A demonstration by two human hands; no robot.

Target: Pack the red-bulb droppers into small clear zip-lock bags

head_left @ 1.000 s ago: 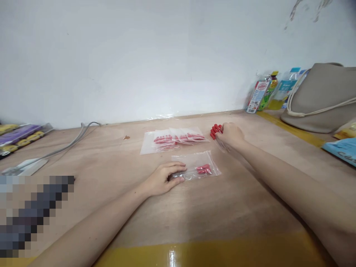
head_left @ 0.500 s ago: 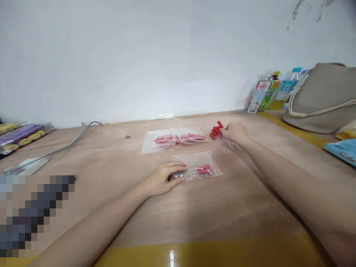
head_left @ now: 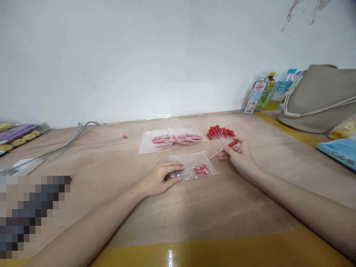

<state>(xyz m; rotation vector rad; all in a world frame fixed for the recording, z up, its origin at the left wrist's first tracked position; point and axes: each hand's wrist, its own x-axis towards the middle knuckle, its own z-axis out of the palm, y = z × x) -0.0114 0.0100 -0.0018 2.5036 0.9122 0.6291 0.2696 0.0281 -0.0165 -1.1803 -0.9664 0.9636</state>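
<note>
My right hand (head_left: 236, 155) pinches one dropper with a red bulb (head_left: 233, 142), its thin clear tip pointing left toward the right edge of a clear zip bag (head_left: 180, 161). Inside that bag lie several red bulbs (head_left: 200, 169). My left hand (head_left: 162, 178) rests on the left end of the bag, thumb and fingers apart. Just beyond my right hand, a pile of several droppers (head_left: 221, 132) lies fanned out on the table, red bulbs facing away. Behind the bag, overlapping filled bags (head_left: 178, 138) with red bulbs showing are laid in a row.
A grey cable (head_left: 75, 137) runs across the table's left side near purple and yellow packs (head_left: 20, 137). Bottles (head_left: 257, 94) and a grey drawstring bag (head_left: 319, 100) stand at the right by the wall. A blue packet (head_left: 339, 150) lies at the right edge. Yellow tape (head_left: 194, 252) covers the front edge.
My right hand has moved back from the dropper pile toward me and now holds a single dropper near the bag. My left hand has stayed on the bag.
</note>
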